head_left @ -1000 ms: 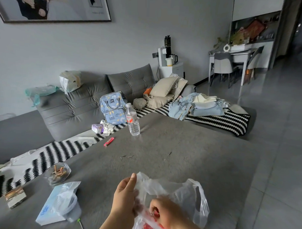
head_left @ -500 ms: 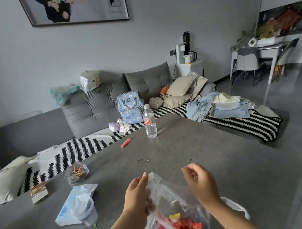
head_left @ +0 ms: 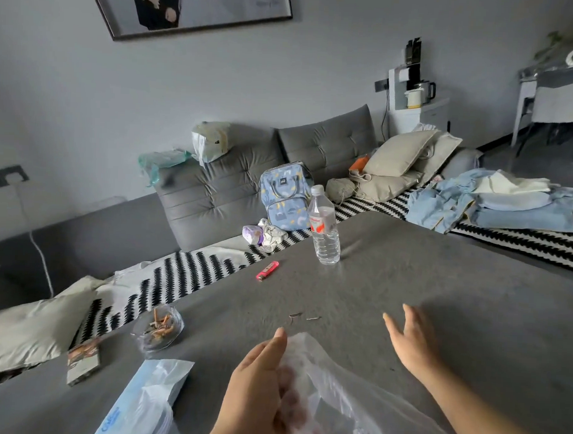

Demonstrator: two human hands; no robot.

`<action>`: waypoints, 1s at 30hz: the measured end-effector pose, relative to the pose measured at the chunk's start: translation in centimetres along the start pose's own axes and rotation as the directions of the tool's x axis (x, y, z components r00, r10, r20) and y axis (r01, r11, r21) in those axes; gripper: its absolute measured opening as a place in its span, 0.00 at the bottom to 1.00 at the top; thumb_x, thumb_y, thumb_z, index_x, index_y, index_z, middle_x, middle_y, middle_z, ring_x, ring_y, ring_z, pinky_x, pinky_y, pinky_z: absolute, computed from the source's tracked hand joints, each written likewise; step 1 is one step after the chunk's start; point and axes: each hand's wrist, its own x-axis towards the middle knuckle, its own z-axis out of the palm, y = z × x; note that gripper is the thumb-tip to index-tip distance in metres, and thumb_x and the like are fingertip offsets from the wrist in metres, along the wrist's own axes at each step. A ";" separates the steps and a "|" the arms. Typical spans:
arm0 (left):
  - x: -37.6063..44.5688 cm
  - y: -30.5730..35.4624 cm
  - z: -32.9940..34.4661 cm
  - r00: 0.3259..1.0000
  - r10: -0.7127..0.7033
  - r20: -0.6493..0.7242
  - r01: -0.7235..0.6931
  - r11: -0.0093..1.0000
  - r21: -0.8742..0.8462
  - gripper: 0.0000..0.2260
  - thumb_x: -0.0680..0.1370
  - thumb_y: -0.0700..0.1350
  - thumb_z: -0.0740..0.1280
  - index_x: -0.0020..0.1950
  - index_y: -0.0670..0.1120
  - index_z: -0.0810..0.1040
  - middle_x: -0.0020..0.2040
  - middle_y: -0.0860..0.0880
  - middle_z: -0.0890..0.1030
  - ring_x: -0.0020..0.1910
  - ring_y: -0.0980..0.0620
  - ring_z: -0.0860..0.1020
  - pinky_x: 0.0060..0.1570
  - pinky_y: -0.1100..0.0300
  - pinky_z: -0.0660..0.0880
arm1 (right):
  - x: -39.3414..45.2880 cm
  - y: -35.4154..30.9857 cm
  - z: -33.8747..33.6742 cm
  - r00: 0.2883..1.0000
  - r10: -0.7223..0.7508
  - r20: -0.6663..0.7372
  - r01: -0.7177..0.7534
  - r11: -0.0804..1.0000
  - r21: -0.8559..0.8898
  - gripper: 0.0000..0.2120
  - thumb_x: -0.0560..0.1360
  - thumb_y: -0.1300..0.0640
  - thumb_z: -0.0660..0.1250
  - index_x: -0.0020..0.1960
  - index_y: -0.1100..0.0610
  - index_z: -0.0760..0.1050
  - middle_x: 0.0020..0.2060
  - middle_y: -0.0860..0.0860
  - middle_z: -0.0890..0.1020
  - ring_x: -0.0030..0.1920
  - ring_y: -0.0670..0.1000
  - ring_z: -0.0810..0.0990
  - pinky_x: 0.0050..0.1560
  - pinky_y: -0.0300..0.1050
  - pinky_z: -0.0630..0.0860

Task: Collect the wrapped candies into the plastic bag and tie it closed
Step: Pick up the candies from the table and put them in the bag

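Reading labels first: the water bottle [head_left: 323,228] at twelve o'clock on the grey table [head_left: 438,287] wears a white band with red lettering too blurred for me to make out, and the blue tissue pack [head_left: 142,403] at seven o'clock shows white letters at its lower corner that I cannot read either. My left hand [head_left: 256,391] sits at six o'clock, fingers curled closed and pinching the near edge of the clear plastic bag [head_left: 353,401], thumb pointing up along the film. The bag spreads toward five o'clock, crumpled, with a faint reddish smear low inside it; I cannot tell whether that is candy. My right hand [head_left: 411,338] is at four o'clock, spread wide with fingers apart, palm turned inward, holding nothing and clear of the bag above the table. A pink lighter [head_left: 267,270] lies at eleven o'clock, near the bottle. A glass ashtray [head_left: 158,329] with stubs sits at nine o'clock, and a small packet [head_left: 82,359] lies just beyond it toward the table's left edge.
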 end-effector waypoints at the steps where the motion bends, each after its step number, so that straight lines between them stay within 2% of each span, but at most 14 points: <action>1: 0.6 -0.1 -0.4 1.000 0.001 -0.002 -0.001 1.000 0.017 0.15 0.73 0.52 0.68 0.30 0.45 0.77 0.24 0.47 0.69 0.19 0.50 0.64 0.24 0.65 0.61 | 0.6 -0.9 1.1 0.999 -0.040 0.027 0.040 0.999 -0.004 0.27 0.76 0.48 0.64 0.68 0.65 0.67 0.65 0.62 0.73 0.66 0.61 0.70 0.66 0.53 0.65; 5: 2.5 -0.7 -1.6 0.999 -0.044 -0.009 0.045 0.996 0.082 0.16 0.70 0.56 0.70 0.29 0.45 0.78 0.23 0.48 0.69 0.19 0.51 0.64 0.26 0.60 0.59 | 1.7 -5.4 5.6 0.959 -0.198 0.204 0.200 0.980 0.011 0.29 0.77 0.43 0.59 0.72 0.59 0.62 0.70 0.56 0.68 0.71 0.55 0.65 0.70 0.49 0.62; 8: 3.6 -0.9 -2.3 0.998 -0.061 -0.018 0.063 0.986 0.156 0.19 0.56 0.62 0.72 0.23 0.47 0.77 0.22 0.49 0.69 0.21 0.50 0.64 0.28 0.57 0.59 | 1.6 -8.7 8.8 0.887 -0.334 0.319 0.348 0.937 0.014 0.29 0.77 0.42 0.58 0.72 0.57 0.62 0.73 0.54 0.65 0.73 0.52 0.62 0.72 0.46 0.58; 10: 4.2 -0.8 -2.6 0.998 -0.043 -0.046 0.049 0.987 0.154 0.18 0.55 0.61 0.72 0.24 0.46 0.78 0.23 0.49 0.69 0.21 0.51 0.64 0.28 0.57 0.59 | 1.3 -10.5 10.3 0.816 -0.418 0.400 0.450 0.893 0.017 0.29 0.77 0.41 0.57 0.72 0.55 0.62 0.74 0.52 0.64 0.74 0.51 0.60 0.73 0.45 0.57; 13: 4.8 -1.1 -2.8 0.994 0.013 -0.105 -0.003 0.996 0.092 0.14 0.62 0.56 0.74 0.31 0.45 0.82 0.30 0.45 0.73 0.27 0.50 0.68 0.32 0.58 0.63 | 1.1 -11.9 12.0 0.652 -0.542 0.531 0.638 0.770 0.003 0.26 0.79 0.42 0.54 0.73 0.52 0.61 0.75 0.50 0.61 0.75 0.49 0.56 0.75 0.44 0.53; 15: 4.9 -1.3 -2.7 0.991 0.034 -0.127 -0.023 0.996 0.088 0.15 0.60 0.57 0.74 0.31 0.45 0.82 0.31 0.46 0.74 0.30 0.50 0.67 0.35 0.58 0.64 | 0.9 -11.9 12.5 0.574 -0.579 0.579 0.700 0.714 0.019 0.25 0.79 0.42 0.51 0.73 0.51 0.61 0.76 0.48 0.59 0.76 0.47 0.53 0.76 0.43 0.50; 16: 4.9 -1.4 -2.6 0.987 0.041 -0.154 -0.025 0.994 0.102 0.14 0.63 0.56 0.74 0.30 0.44 0.82 0.28 0.47 0.75 0.30 0.50 0.67 0.35 0.58 0.64 | 0.8 -11.6 12.3 0.554 -0.580 0.597 0.708 0.706 0.030 0.28 0.79 0.38 0.48 0.73 0.51 0.61 0.76 0.47 0.59 0.76 0.45 0.53 0.76 0.42 0.49; 17: 4.9 -1.4 -2.6 0.982 0.047 -0.184 -0.026 0.993 0.114 0.13 0.67 0.52 0.74 0.29 0.44 0.81 0.24 0.49 0.75 0.29 0.50 0.68 0.35 0.58 0.65 | 0.8 -11.2 12.0 0.539 -0.592 0.599 0.709 0.703 0.055 0.36 0.75 0.32 0.42 0.73 0.52 0.62 0.76 0.46 0.59 0.76 0.44 0.53 0.76 0.41 0.49; 19: 4.7 -1.2 -2.4 0.981 0.037 -0.190 -0.010 0.990 0.139 0.13 0.73 0.47 0.70 0.29 0.44 0.81 0.20 0.51 0.74 0.28 0.50 0.69 0.34 0.57 0.66 | 0.6 -10.2 11.2 0.512 -0.609 0.606 0.712 0.695 0.099 0.54 0.60 0.24 0.28 0.73 0.52 0.61 0.75 0.45 0.59 0.75 0.42 0.53 0.75 0.38 0.48; 20: 4.5 -1.0 -2.3 0.984 0.031 -0.173 -0.006 0.990 0.143 0.14 0.73 0.47 0.70 0.28 0.44 0.82 0.20 0.50 0.74 0.27 0.50 0.69 0.33 0.57 0.65 | 0.4 -9.7 10.6 0.503 -0.615 0.607 0.717 0.689 0.103 0.58 0.57 0.24 0.25 0.73 0.53 0.61 0.75 0.45 0.59 0.75 0.42 0.53 0.74 0.36 0.46; 23: 3.9 -0.8 -1.5 0.986 0.055 -0.155 -0.027 0.983 0.180 0.14 0.74 0.48 0.69 0.30 0.44 0.83 0.20 0.50 0.75 0.27 0.49 0.71 0.33 0.56 0.67 | -0.8 -8.1 8.2 0.495 -0.603 0.626 0.710 0.695 0.109 0.58 0.56 0.25 0.23 0.74 0.53 0.59 0.76 0.45 0.58 0.75 0.41 0.51 0.71 0.32 0.43; 25: 3.0 -0.6 -0.8 0.986 0.076 -0.151 -0.046 0.980 0.195 0.13 0.75 0.46 0.68 0.33 0.42 0.81 0.20 0.50 0.74 0.25 0.51 0.71 0.29 0.60 0.68 | -1.7 -6.8 6.2 0.520 -0.576 0.631 0.690 0.718 0.087 0.56 0.57 0.26 0.25 0.74 0.52 0.58 0.76 0.44 0.57 0.75 0.41 0.51 0.71 0.32 0.42; 27: 1.9 -0.8 -0.2 0.989 0.062 -0.133 -0.037 0.982 0.184 0.14 0.76 0.46 0.67 0.33 0.40 0.79 0.19 0.49 0.71 0.20 0.52 0.68 0.21 0.65 0.65 | -2.6 -5.3 4.1 0.551 -0.566 0.613 0.684 0.728 0.058 0.53 0.58 0.28 0.28 0.74 0.53 0.58 0.76 0.44 0.57 0.75 0.40 0.50 0.70 0.31 0.42; 30: 0.2 -1.5 0.7 0.994 0.034 -0.102 -0.013 0.981 0.195 0.13 0.76 0.46 0.67 0.34 0.40 0.79 0.22 0.47 0.70 0.24 0.50 0.67 0.21 0.64 0.64 | -4.4 -2.7 1.1 0.606 -0.514 0.607 0.630 0.776 0.027 0.51 0.61 0.28 0.30 0.74 0.53 0.59 0.76 0.45 0.58 0.73 0.36 0.48 0.72 0.32 0.43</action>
